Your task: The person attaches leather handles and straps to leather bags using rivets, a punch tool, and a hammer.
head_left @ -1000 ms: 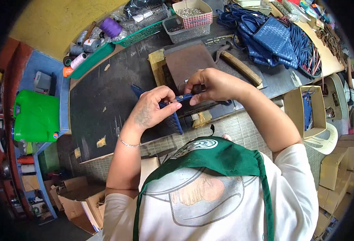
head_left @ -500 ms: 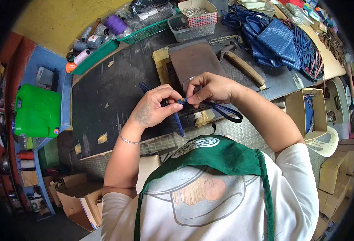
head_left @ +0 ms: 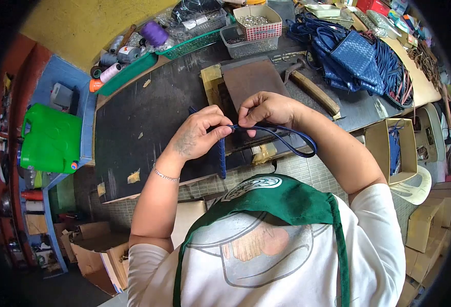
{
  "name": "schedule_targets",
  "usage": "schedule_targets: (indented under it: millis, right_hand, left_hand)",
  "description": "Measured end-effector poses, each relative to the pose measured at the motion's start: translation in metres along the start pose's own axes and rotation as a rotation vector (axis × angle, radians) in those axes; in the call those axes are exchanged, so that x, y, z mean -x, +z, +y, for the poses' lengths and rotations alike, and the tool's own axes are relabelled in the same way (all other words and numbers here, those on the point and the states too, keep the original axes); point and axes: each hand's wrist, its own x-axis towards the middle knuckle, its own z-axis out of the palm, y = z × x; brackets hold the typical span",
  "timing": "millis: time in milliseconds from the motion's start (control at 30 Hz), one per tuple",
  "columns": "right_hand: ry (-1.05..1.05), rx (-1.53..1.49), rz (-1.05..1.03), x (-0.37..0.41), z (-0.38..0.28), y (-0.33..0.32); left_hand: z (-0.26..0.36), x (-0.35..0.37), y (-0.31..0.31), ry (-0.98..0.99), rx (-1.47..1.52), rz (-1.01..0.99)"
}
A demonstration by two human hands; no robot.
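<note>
My left hand (head_left: 199, 133) is closed in a pinch at the end of a dark blue strap, above the near edge of the black worktable. Facing it, my right hand (head_left: 269, 111) pinches the narrow blue strap (head_left: 310, 149) close to the left fingertips. The strap loops out to the right below my right wrist. A flat blue piece with a braided-looking edge (head_left: 222, 159) hangs under my left hand, and its upper end shows behind the knuckles. Fingers hide the spot where strap and piece meet. A brown leather-like slab (head_left: 251, 79) lies just beyond my right hand.
A hammer (head_left: 315, 92) lies right of the slab. Blue woven bags (head_left: 356, 59) and cords are heaped at the back right. A red-checked box (head_left: 259, 28) of small metal parts stands at the back. Thread spools (head_left: 154, 34) sit back left, near a green jerrycan (head_left: 51, 138).
The strap's loop has swung out further right and opened wider. A small metallic bit seen between my fingertips is now covered. The view has shifted slightly.
</note>
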Motion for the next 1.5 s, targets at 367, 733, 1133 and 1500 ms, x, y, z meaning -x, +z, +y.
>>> schedule_targets:
  millis: [367,733,1133,1500]
  right_hand:
    - [-0.276,-0.041,0.405,0.014,-0.012,-0.017]
    - [-0.363,-0.395,0.337,-0.004,-0.026,0.051]
    - [-0.492,-0.454,0.36,-0.018,-0.008,0.053]
    - [-0.728,-0.415,0.309,-0.021,-0.003,0.054]
  left_hand:
    - [0.003,-0.002,-0.011,-0.077,0.206,0.265]
    - [0.027,0.005,-0.009,-0.164,0.499,0.518]
    - [0.017,0.012,-0.006,-0.14,0.173,0.503]
    - [-0.002,0.008,-0.016,-0.112,0.732,0.052]
